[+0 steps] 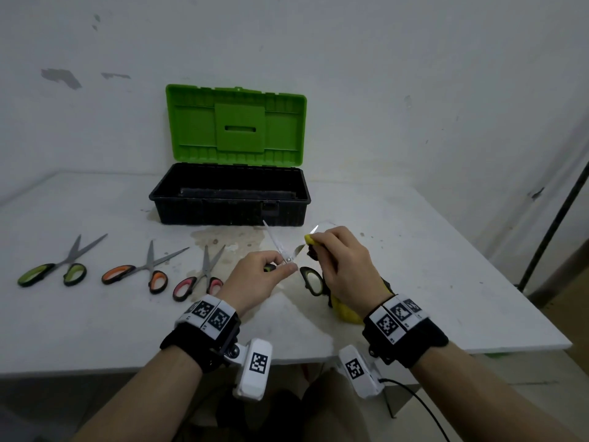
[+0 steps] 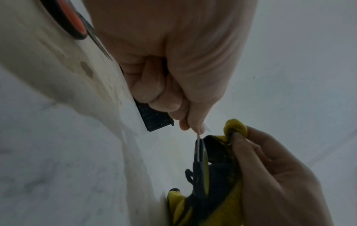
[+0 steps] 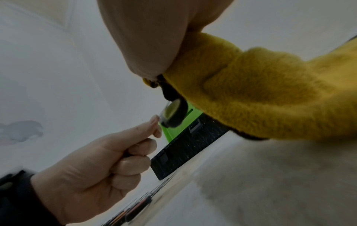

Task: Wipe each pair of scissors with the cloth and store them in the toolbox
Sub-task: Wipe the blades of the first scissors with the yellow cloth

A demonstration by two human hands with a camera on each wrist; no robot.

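A green-handled pair of scissors (image 1: 288, 259) is held spread open above the table in front of the toolbox (image 1: 229, 199). My left hand (image 1: 282, 268) pinches it at the pivot, one handle inside the fist. One blade points up-left; the other runs right through the yellow cloth (image 1: 308, 240), its tip sticking out. My right hand (image 1: 318, 245) grips the cloth folded around that blade. In the left wrist view the blade (image 2: 198, 147) enters the cloth (image 2: 234, 125). The right wrist view shows the cloth (image 3: 260, 91) and a handle loop (image 3: 173, 113).
The toolbox stands with its green lid (image 1: 236, 122) raised against the wall. Three more pairs lie spread open in a row at the left: green-handled (image 1: 52, 266), orange-handled (image 1: 143, 269) and pink-handled (image 1: 199, 279). The table edge (image 1: 478, 349) runs close at the right.
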